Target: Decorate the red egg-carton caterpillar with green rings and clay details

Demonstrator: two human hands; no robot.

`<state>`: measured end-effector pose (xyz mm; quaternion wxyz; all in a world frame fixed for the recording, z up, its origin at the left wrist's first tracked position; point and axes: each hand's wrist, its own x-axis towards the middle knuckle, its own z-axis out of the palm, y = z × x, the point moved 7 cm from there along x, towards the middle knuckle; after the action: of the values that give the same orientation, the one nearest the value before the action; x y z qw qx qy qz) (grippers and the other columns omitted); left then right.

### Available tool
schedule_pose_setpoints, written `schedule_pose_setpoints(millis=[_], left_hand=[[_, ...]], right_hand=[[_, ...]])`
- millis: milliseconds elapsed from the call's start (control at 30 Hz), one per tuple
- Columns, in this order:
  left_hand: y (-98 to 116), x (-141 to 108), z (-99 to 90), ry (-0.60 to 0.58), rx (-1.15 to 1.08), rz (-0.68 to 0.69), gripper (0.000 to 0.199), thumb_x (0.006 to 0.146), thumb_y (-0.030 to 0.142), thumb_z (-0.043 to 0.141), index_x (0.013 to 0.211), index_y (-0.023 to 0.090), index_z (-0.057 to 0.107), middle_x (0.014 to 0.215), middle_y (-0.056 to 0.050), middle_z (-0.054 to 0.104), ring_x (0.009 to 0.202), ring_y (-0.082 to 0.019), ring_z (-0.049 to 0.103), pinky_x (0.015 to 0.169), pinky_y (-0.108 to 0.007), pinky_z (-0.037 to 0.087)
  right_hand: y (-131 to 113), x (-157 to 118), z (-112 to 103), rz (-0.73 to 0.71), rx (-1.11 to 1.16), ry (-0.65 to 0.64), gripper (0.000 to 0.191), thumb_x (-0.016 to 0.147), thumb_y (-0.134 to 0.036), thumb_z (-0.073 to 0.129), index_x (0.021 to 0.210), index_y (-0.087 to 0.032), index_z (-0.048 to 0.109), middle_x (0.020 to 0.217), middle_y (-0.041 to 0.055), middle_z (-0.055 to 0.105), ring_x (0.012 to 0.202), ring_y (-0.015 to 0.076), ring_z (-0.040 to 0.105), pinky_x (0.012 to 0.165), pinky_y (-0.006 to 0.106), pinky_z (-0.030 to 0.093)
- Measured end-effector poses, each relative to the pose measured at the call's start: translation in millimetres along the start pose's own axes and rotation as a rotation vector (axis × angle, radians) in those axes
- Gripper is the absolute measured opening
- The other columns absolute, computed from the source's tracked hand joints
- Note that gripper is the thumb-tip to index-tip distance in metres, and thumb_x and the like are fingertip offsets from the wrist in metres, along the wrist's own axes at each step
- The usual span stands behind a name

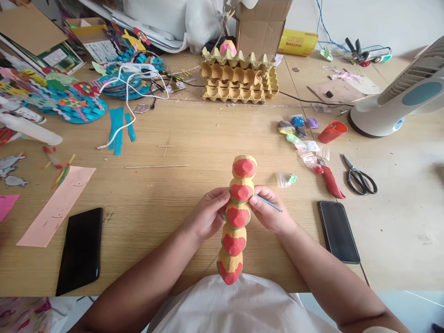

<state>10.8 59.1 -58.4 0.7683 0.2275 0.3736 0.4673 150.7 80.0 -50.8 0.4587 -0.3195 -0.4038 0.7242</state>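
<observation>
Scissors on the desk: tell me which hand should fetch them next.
Right, I'd say. The scissors lie on the right hand's side, clearly nearer to it. It would probably need to put down the blue stick first, while the left hand keeps its grip on the painted strip.

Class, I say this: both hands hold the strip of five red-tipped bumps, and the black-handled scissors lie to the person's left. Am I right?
Not quite: the head view shows the black-handled scissors to the person's right. The left hand and right hand do hold the strip of five red-tipped bumps.
</observation>
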Motion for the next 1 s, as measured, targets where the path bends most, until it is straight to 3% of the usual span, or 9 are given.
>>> schedule_pose_setpoints(millis=[267, 533, 767, 1000], left_hand=[[-2.8, 0.7, -1.8, -0.014, 0.011, -0.020, 0.040, 0.080, 0.059, 0.083, 0.072, 0.023, 0.066, 0.070, -0.001, 0.058, 0.063, -0.018, 0.053, 0.063, -0.034, 0.042], [-4.2, 2.2, -3.4, 0.020, -0.011, -0.017, 0.035, 0.082, 0.055, 0.082, 0.079, 0.023, 0.069, 0.075, -0.002, 0.061, 0.067, -0.019, 0.058, 0.063, -0.033, 0.045], [-6.7, 2.9, -1.9, 0.026, -0.072, -0.022, 0.034, 0.083, 0.051, 0.083, 0.095, 0.020, 0.076, 0.089, -0.004, 0.071, 0.076, -0.019, 0.065, 0.067, -0.031, 0.053], [-5.1, 2.5, 1.0, 0.029, 0.009, -0.015, 0.035, 0.088, 0.058, 0.075, 0.101, 0.025, 0.078, 0.105, -0.006, 0.076, 0.090, -0.024, 0.070, 0.077, -0.037, 0.055]], right_hand=[[0.8, -0.2, 5.7, 0.073, 0.106, -0.022, 0.029, 0.081, -0.051, 0.088, 0.083, -0.025, 0.075, 0.084, -0.0010, 0.074, 0.078, 0.0149, 0.066, 0.077, 0.031, 0.053], [1.0, 0.4, 3.3, 0.071, 0.078, 0.017, 0.032, 0.080, -0.052, 0.088, 0.086, -0.024, 0.074, 0.080, -0.0013, 0.069, 0.077, 0.0154, 0.063, 0.077, 0.031, 0.051], [4.8, 2.2, 4.6, 0.099, 0.146, 0.012, 0.031, 0.083, -0.051, 0.086, 0.084, -0.024, 0.071, 0.079, -0.0023, 0.067, 0.075, 0.0138, 0.063, 0.073, 0.029, 0.052], [-4.6, 2.4, 2.8, 0.019, -0.062, 0.021, 0.029, 0.079, -0.045, 0.091, 0.090, -0.024, 0.074, 0.086, -0.0006, 0.072, 0.084, 0.0162, 0.066, 0.083, 0.032, 0.056]])
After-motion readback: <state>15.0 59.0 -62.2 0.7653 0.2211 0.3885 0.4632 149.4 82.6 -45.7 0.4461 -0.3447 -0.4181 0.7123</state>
